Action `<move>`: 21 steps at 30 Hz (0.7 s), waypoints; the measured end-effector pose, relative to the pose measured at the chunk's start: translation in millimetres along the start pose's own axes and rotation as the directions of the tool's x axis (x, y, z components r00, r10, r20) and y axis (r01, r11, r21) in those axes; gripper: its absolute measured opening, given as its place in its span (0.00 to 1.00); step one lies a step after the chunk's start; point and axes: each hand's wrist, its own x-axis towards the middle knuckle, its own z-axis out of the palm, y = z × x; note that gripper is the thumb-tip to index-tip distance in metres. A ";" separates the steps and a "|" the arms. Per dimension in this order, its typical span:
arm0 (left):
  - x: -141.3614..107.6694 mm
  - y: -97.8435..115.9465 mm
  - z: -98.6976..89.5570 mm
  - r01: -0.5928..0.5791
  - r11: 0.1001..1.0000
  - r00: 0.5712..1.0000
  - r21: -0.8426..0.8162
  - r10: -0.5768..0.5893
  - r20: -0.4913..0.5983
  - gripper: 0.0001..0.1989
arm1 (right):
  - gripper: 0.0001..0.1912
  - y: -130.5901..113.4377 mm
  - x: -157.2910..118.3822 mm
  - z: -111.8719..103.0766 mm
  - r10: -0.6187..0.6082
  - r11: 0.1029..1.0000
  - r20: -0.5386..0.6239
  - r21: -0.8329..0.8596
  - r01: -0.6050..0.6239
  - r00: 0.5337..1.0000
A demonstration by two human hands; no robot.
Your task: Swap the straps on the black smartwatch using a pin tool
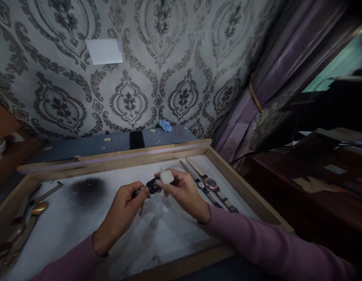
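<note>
Both left hand [123,203] and right hand [185,191] pinch one black oblong object [152,187] beside a pale squarish piece [167,177].

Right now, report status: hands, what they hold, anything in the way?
Left hand, right hand: both gripping small black piece. Pale squarish piece also at right hand's fingers. Two wristwatches lie right of the hands, seemingly not in the way.
</note>
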 end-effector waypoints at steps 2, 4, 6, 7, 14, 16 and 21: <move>-0.3 1.6 1.9 -0.003 0.999 0.999 -0.043 0.005 0.043 0.18 | 0.14 1.5 3.6 0.0 0.035 0.997 -0.015 0.072 -0.034 0.999; -0.2 2.8 2.6 -0.016 0.997 0.997 -0.081 0.022 0.075 0.18 | 0.17 1.9 6.6 -0.4 0.073 0.989 -0.035 0.134 -0.068 0.997; -0.1 2.9 2.7 -0.018 0.993 0.995 -0.115 0.028 0.093 0.18 | 0.19 1.7 8.0 -1.1 0.128 0.970 -0.026 0.209 -0.120 0.991; -0.1 2.4 2.8 -0.018 0.991 0.995 -0.134 0.031 0.095 0.18 | 0.19 1.6 8.2 -1.4 0.159 0.957 -0.012 0.246 -0.152 0.987; -2.1 -1.1 3.2 -0.037 0.968 0.993 -0.247 0.064 0.103 0.18 | 0.19 -5.3 7.7 -3.1 0.226 0.907 0.037 0.356 -0.224 0.973; -3.8 2.6 1.8 -0.055 0.974 0.993 -0.218 0.077 0.093 0.17 | 0.18 -11.3 6.4 -2.6 0.193 0.915 0.023 0.358 -0.188 0.981; -6.7 24.0 -5.4 -0.135 0.990 0.989 -0.037 0.138 0.062 0.17 | 0.15 -28.4 -3.6 2.4 0.104 0.940 -0.097 0.336 -0.065 0.990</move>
